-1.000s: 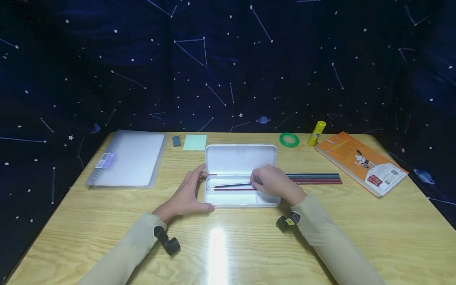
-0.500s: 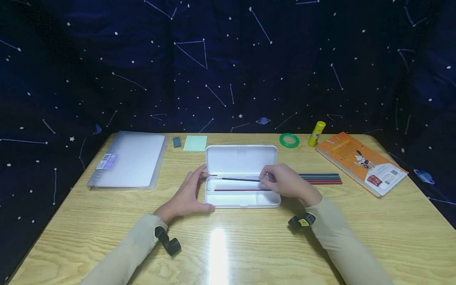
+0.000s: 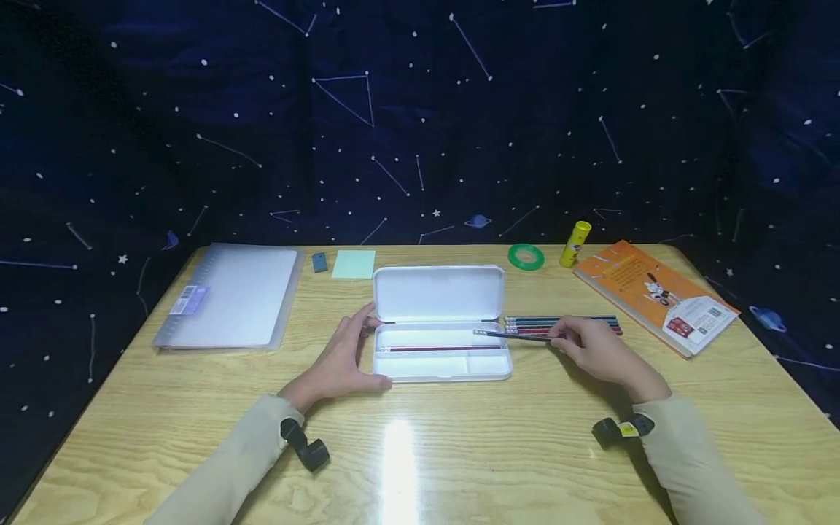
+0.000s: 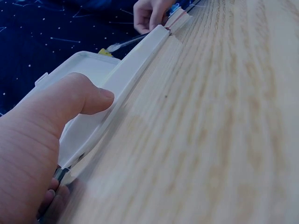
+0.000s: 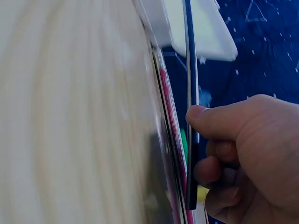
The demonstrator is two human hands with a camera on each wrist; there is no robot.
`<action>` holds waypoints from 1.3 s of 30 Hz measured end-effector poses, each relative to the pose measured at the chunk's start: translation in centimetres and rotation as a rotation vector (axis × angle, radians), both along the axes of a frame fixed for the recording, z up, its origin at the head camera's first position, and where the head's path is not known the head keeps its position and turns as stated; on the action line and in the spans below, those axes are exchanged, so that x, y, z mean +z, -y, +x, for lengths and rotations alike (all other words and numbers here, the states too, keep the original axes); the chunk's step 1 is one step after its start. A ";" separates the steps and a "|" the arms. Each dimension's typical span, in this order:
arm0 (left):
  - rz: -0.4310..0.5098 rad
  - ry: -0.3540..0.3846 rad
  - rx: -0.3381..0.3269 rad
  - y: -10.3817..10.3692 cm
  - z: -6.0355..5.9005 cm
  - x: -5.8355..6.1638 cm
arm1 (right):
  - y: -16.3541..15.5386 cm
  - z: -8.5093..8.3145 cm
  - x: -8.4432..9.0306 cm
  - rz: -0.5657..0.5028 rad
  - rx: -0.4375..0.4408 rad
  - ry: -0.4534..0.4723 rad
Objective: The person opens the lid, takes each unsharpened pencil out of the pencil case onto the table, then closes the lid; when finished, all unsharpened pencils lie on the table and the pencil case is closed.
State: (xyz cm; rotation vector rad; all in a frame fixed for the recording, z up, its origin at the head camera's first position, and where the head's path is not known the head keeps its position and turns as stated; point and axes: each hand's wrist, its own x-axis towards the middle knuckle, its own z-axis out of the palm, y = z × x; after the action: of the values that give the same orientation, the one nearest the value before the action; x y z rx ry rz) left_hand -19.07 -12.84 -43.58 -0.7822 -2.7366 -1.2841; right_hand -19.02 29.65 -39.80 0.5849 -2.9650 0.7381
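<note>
An open white pencil case [image 3: 420, 367] stands with its lid raised at the middle of the table. My left hand [image 3: 337, 364] holds the case by its left end, thumb at the front edge and fingers behind; the left wrist view shows the thumb against the case's front wall [image 4: 133, 70]. Inside the long compartment lies one dark red pencil [image 3: 440, 348]. Between thumb and fingers, my right hand [image 3: 596, 348] pinches a black pencil [image 3: 525, 336] near one end. Its other end reaches over the case's right side. Several dark green and red pencils [image 3: 528, 319] lie right of the case.
Along the back are a blue-grey eraser [image 3: 319, 262], a pale green sticky-note pad [image 3: 354, 264], a green tape roll [image 3: 511, 257] and an upright yellow glue stick [image 3: 575, 244]. A clear-covered notebook [image 3: 236, 292] lies left, an orange book [image 3: 630, 273] right.
My right hand has moved right with the black pencil, drawing it from above the case's long compartment out past its right end. The left hand keeps its place on the case.
</note>
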 end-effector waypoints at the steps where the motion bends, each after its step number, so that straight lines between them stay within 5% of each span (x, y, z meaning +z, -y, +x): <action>1: 0.001 0.000 -0.001 0.0 0.0 0.0 | -0.6 0.2 0.1 0.006 -0.009 0.005; 11: -0.009 0.010 0.009 -0.1 -0.1 -0.2 | -5.2 0.7 0.6 0.089 -0.083 0.072; 18: -0.017 0.017 0.006 -0.2 -0.3 -0.3 | -5.6 0.6 0.3 0.092 -0.073 -0.005; 25: -0.017 0.031 0.020 -0.1 -0.1 -0.2 | -5.5 0.0 -0.9 -0.007 -0.097 -0.097; 30: -0.016 0.035 0.027 -0.1 0.0 -0.1 | -5.1 -0.4 -0.8 -0.026 -0.105 -0.076; 39: -0.017 0.020 0.020 -0.1 -0.1 -0.2 | -0.9 -0.7 0.1 -0.056 0.021 -0.014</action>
State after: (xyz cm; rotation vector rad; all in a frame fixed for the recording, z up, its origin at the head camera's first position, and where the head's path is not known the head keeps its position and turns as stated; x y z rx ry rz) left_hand -19.21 -12.74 -43.76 -0.7450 -2.7670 -1.2730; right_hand -19.67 30.55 -39.72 0.6155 -2.9190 0.8119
